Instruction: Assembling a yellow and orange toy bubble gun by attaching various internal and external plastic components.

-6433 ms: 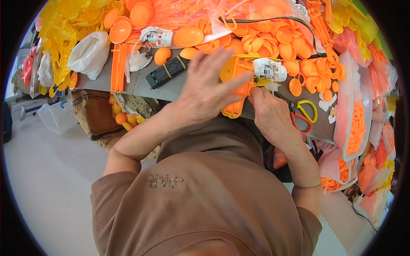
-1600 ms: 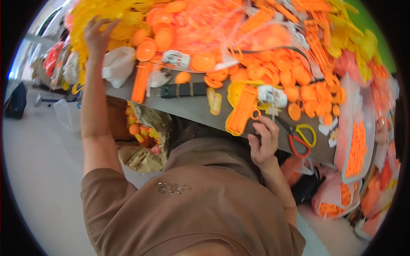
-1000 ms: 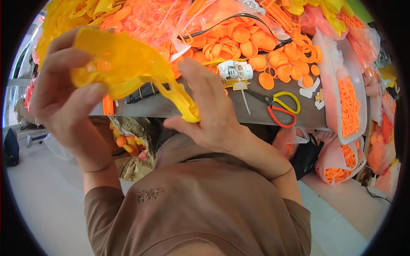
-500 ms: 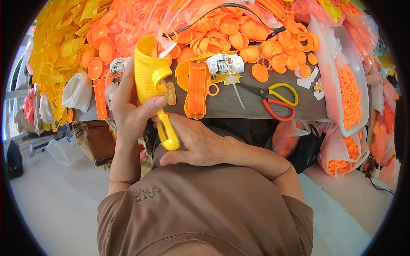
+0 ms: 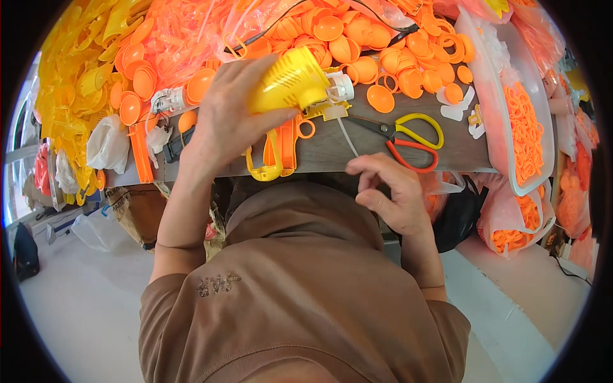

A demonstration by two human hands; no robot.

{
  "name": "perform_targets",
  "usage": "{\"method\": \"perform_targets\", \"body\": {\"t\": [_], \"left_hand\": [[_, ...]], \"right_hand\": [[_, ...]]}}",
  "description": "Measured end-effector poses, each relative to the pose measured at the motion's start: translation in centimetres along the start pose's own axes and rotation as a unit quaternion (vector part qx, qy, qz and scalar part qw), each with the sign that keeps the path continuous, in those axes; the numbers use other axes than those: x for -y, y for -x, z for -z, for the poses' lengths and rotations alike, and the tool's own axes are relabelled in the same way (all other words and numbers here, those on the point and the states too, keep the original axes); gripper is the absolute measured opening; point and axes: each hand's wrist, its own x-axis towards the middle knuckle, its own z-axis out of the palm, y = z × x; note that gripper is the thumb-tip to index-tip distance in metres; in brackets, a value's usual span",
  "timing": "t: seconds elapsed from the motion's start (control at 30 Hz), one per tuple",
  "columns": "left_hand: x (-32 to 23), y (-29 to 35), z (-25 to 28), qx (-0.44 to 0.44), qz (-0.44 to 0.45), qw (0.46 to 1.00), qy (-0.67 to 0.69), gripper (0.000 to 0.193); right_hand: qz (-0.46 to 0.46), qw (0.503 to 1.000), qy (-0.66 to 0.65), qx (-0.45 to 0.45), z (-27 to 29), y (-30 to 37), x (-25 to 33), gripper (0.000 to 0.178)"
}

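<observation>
Gripping a yellow shell [image 5: 284, 83] from its left side with the left hand [image 5: 231, 105], thumb along the lower edge and fingers wrapped over the top. Tilted, with the long axis of its broad barrel sloping from the palm up and rightward, away from the body. Pointing with the slotted handle toward the near edge of the table [image 5: 450, 153]. Seen from above, overlapping an orange case [image 5: 289, 150] and partly hiding a white mechanical unit [image 5: 340, 86] (cannot tell touching from hovering). Holding the right hand [image 5: 394, 188] well apart from the shell, lower and to the right, loosely curled with thumb and fingertips separated, near the tip of a thin white tube [image 5: 347, 137]. Close to scissors [image 5: 387, 129] too, with one yellow and one red handle.
</observation>
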Motion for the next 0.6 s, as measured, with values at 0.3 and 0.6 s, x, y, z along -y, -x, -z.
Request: {"method": "perform_targets", "body": {"t": [0.3,0.6], "left_hand": [[-2.6,3.4,-0.4,-0.091,0.18,0.71,0.675,0.075],[-2.5,5.2,-3.0,-0.084,0.202,0.654,0.724,0.072]], "right_hand": [[0.142,0.927,0.319,-0.137,0.7,-9.8,1.5,0.014],[0.069,0.859,0.495,0.107,-0.6,-15.5,2.9,0.024]]}}
